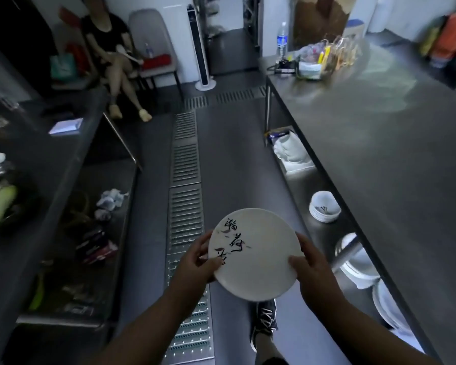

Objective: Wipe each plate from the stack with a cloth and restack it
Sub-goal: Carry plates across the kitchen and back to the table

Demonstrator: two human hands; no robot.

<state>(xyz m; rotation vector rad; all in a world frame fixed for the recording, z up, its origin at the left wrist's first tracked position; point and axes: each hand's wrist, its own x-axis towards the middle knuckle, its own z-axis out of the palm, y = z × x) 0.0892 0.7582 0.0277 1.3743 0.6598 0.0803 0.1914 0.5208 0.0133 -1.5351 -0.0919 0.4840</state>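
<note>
The round white plate had black writing on it; left hand and right hand fingers curled round its edges.

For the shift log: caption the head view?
Both hands, left and right, hold a calligraphy-printed white plate above the floor drain.

Both bare forearms reach forward and inward from the bottom of the view. The left hand curls its fingers around the left rim of a round white plate with black brush lettering. The right hand grips the opposite rim, thumb lying on the plate's face.
</note>
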